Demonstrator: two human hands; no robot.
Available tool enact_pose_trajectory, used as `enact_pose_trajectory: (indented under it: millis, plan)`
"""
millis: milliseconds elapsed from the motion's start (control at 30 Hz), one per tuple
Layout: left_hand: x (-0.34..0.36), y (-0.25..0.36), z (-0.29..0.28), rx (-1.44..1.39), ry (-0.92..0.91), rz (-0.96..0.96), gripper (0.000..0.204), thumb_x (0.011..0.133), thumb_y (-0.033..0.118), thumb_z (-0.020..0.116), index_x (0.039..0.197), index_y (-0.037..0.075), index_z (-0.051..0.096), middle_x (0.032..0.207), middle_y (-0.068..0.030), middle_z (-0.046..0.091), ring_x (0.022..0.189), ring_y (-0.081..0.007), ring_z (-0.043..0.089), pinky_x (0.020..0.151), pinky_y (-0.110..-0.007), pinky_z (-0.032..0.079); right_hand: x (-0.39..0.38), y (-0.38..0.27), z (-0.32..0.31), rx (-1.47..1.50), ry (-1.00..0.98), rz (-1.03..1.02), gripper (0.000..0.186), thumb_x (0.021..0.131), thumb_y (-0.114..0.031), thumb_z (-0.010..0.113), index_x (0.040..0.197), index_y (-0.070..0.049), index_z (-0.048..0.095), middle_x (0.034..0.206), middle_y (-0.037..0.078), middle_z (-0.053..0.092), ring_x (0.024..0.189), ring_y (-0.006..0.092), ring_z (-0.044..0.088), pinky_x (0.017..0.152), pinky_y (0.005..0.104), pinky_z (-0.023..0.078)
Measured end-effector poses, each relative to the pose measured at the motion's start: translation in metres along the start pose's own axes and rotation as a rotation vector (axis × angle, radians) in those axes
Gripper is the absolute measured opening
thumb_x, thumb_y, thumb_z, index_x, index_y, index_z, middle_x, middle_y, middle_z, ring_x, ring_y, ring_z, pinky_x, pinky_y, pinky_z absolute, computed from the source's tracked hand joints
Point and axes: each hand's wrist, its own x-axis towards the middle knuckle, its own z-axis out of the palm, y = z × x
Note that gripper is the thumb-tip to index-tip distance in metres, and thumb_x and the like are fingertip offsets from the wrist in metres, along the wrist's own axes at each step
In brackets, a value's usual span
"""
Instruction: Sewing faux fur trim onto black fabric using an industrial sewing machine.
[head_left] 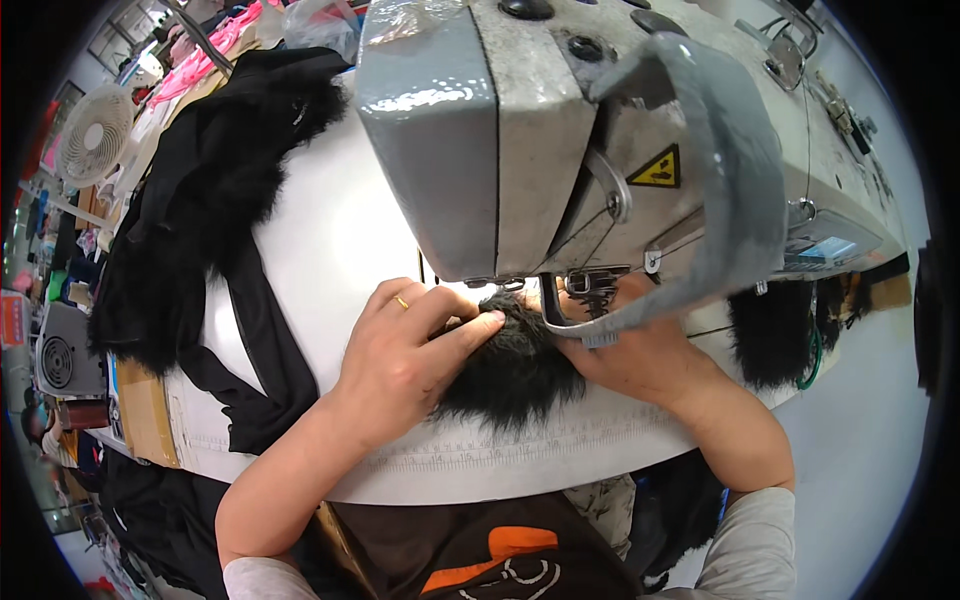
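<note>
Left hand [395,350] pinching black fur [518,375] below the sewing machine [430,130], right hand [640,355] alongside, its grip I can't tell

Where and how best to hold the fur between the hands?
Take the black fur probably by its front edge, from the near side: it fans out uncovered between left hand and right hand, while the sewing machine crowds the far side.

Black fur [510,385] between both hands [395,355]

Pale sleeves [755,545], a brown, orange-patched apron [445,532] and a gold ring [401,303] show.
</note>
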Motion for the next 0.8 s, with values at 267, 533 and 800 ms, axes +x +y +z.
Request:
enact_pose_trajectory:
  millis: [267,533,800]
  plan:
    - [-0.001,0.002,0.001,0.026,0.005,-0.056,0.042,0.077,-0.001,0.074,0.118,0.008,0.076,0.108,-0.0061,0.069,0.092,-0.0263,0.066,0.093,-0.041,0.049,0.0,0.012,0.0,0.038,-0.017,-0.044,0.019,0.073,-0.012,0.079,0.089,-0.006,0.069,0.086,0.013,0.065,0.082,0.0358,0.068,0.072,0.0493,0.054]
    - [0.001,0.005,-0.001,0.127,-0.041,0.034,0.036,0.084,0.008,0.065,0.119,0.001,0.072,0.112,-0.0072,0.065,0.098,-0.025,0.065,0.098,-0.041,0.047,0.003,-0.001,-0.012,0.398,0.051,0.119,0.014,0.095,-0.015,0.082,0.107,-0.007,0.08,0.102,0.007,0.082,0.096,0.0217,0.079,0.084,0.034,0.061]
    - [0.003,0.009,-0.006,0.171,-0.031,0.049,0.038,0.083,0.008,0.064,0.119,0.0,0.072,0.11,-0.007,0.063,0.099,-0.0246,0.064,0.098,-0.041,0.047,0.006,-0.019,0.021,0.117,0.186,0.015,0.022,0.092,-0.014,0.083,0.113,-0.012,0.077,0.102,0.009,0.077,0.091,0.028,0.074,0.081,0.0403,0.059]
